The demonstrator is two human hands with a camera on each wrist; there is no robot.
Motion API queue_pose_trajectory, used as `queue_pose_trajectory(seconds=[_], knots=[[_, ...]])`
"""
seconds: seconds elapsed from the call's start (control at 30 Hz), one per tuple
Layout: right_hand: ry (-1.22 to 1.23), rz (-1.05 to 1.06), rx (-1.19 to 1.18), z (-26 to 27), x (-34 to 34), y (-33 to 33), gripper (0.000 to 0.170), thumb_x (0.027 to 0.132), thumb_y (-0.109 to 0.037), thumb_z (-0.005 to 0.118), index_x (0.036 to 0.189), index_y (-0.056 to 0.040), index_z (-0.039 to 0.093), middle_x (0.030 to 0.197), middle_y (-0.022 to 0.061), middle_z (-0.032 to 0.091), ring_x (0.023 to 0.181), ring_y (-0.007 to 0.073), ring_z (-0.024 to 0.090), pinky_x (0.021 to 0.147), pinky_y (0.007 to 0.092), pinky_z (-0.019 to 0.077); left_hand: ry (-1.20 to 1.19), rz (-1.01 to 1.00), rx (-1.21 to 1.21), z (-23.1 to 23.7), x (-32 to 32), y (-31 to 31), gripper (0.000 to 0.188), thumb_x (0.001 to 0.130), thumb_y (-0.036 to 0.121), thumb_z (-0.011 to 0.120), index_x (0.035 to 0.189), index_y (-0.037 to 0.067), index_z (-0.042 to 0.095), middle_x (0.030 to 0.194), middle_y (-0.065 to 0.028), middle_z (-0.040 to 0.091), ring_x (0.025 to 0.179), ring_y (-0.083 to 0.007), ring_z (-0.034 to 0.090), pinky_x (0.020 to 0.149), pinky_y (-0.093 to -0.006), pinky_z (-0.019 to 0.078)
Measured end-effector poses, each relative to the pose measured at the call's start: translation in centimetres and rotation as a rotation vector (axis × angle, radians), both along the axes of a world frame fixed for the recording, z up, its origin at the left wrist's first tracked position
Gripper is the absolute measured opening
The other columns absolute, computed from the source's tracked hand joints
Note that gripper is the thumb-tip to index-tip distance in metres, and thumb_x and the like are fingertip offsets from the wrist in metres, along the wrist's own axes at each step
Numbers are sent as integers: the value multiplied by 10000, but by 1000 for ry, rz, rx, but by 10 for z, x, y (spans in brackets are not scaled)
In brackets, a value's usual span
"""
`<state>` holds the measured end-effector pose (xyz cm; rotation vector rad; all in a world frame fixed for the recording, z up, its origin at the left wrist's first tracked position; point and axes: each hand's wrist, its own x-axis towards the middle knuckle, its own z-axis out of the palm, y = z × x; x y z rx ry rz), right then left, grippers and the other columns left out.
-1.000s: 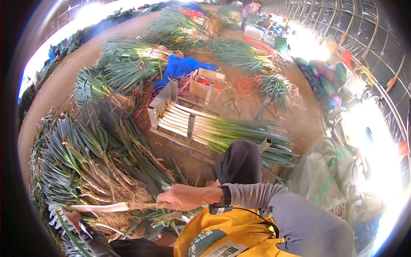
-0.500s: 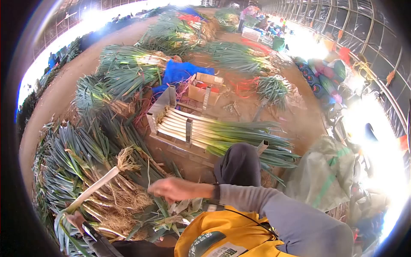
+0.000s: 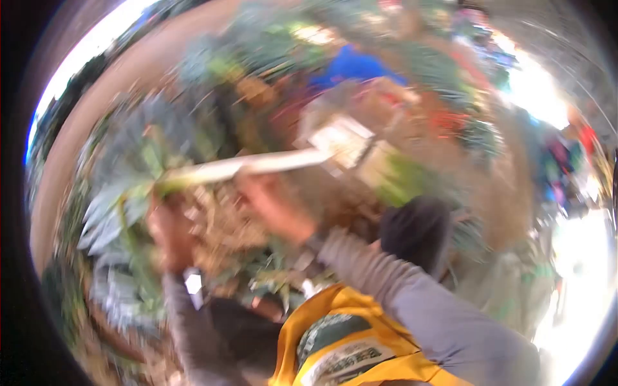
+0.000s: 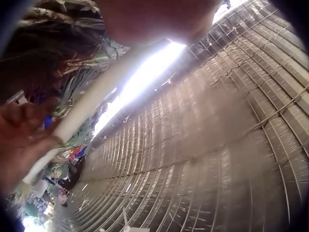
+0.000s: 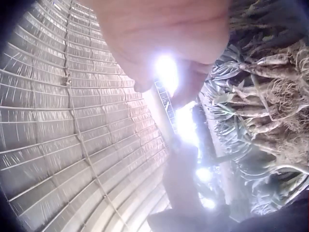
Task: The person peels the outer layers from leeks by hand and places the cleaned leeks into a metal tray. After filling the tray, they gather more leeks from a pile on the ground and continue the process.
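Held nearly level, a white leek stalk (image 3: pixel 219 169) crosses the blurred head view. My left hand (image 3: pixel 172 231) grips it near its green leaves, at the left. My right hand (image 3: pixel 273 202) is farther along the white part, its fingers against the stalk. The left wrist view has the pale stalk (image 4: pixel 91 104) running down from my left hand (image 4: pixel 161 19) to my right hand (image 4: pixel 21 142), whose thumb lies on it. In the right wrist view my right hand (image 5: pixel 166 36) holds the stalk (image 5: pixel 160 113), and my left hand (image 5: pixel 182 181) is beyond; glare hides some fingertips.
Leeks with roots (image 5: pixel 275 101) lie heaped below my hands. White stalks (image 3: pixel 341 138) rest in a rack ahead, right of centre. Beyond it are a blue sheet (image 3: pixel 357 64) and more leek piles. A pale sack (image 3: pixel 508 283) lies at the right.
The head view has swung left and blurred. My left hand has risen and moved right with the leek, which has tipped from slanting to nearly level. My right hand, apart before, has come onto the stalk.
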<state>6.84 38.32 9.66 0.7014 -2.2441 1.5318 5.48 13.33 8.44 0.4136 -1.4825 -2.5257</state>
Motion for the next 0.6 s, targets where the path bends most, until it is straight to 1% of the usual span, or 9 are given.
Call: queue_pose_trajectory(seconds=[0.03,0.07,0.1,0.13,0.17,0.2,0.3,0.4,0.6], knots=[[-567,36,-127,6,-4,0,197,1039,-243,552,973,-68,612,817,-10,632,709,155,613,634,336,495,134,57,-374,-25,-5,4,323,1024,151,575,1299,-19,561,1053,-125,659,905,-201,612,800,-343,506],[-666,196,-640,-47,-33,-8,185,1044,-216,572,1140,-63,609,979,14,685,790,155,672,707,303,558,249,78,-756,-38,-6,13,333,1028,166,578,1312,-4,547,1056,-129,635,933,-197,590,866,-321,480],[-649,290,-852,-34,-30,-17,246,1031,-207,600,1226,-59,579,1051,30,687,843,157,687,750,290,577,562,2,-522,-7,16,42,309,1024,184,600,1281,15,577,1040,-76,644,930,-170,587,903,-292,475],[-614,357,-1063,-13,-27,-22,336,1019,-199,628,1312,-55,549,1123,46,688,897,159,702,792,277,595,327,-193,331,-21,-12,31,270,1015,202,626,1240,53,611,1054,-50,653,939,-170,611,905,-286,499],[-642,387,-1074,-10,-28,-26,377,1000,-187,655,1337,-56,547,1129,60,689,925,160,704,795,271,597,168,-108,418,-5,-9,41,206,1006,213,646,1170,90,633,1065,-39,664,956,-161,630,899,-296,518],[-657,402,-1076,-9,-31,-26,420,982,-175,682,1362,-58,545,1134,73,689,954,160,705,797,264,599,169,-84,427,0,-6,52,204,990,236,669,1135,98,630,1080,-30,670,973,-155,635,912,-302,519],[-666,452,-1076,-14,-37,-41,336,960,-150,710,1274,-72,619,1100,78,717,940,186,720,802,288,610,148,-108,442,-4,-2,72,278,998,247,645,1173,32,627,1082,-95,673,1017,-202,634,935,-340,511],[-685,506,-1111,-16,-38,-44,269,963,-126,701,1212,-37,647,1083,80,717,943,174,709,815,294,604,111,-218,277,-14,-3,84,259,1022,309,613,1165,96,645,1058,-21,685,981,-155,639,908,-325,500],[-607,369,-1035,-15,-42,-3,225,967,-94,685,1178,-23,655,1099,80,707,949,153,689,816,266,578,27,-300,295,-9,6,101,366,1018,412,606,1160,77,641,1055,-52,682,963,-150,663,903,-328,524]])
